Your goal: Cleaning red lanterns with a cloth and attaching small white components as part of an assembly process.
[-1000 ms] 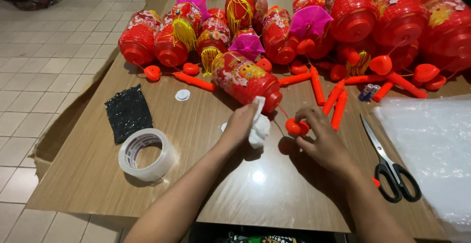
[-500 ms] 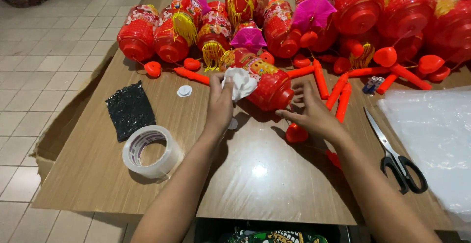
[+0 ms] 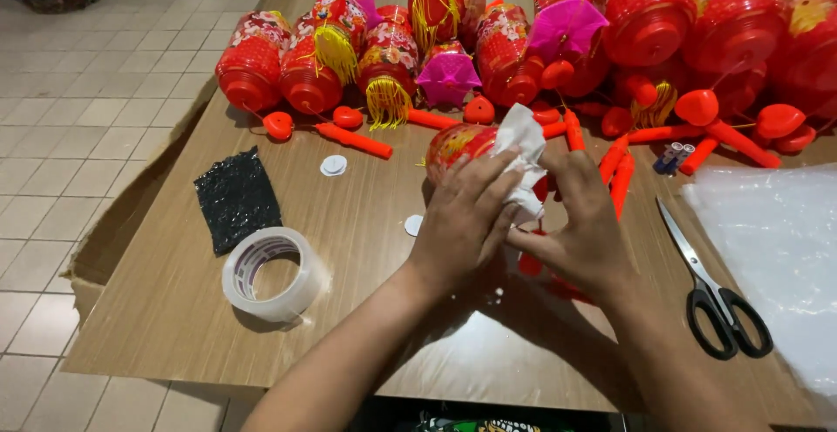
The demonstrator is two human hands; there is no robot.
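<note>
The brown wooden counter [image 3: 261, 327] is glossy near the front edge. On it, at the left, lies a roll of clear tape [image 3: 272, 273], and black-handled scissors [image 3: 715, 288] lie at the right beside a clear plastic sheet [image 3: 776, 249]. In the middle, the left hand [image 3: 466, 223] presses a white tissue [image 3: 523, 149] onto a red lantern [image 3: 462, 146], fingers closed on it, and the right hand [image 3: 584, 231] grips the lantern from the other side. Farther back stand many red lanterns [image 3: 645, 13]. Beige floor tiles [image 3: 87, 136] lie at the left.
</note>
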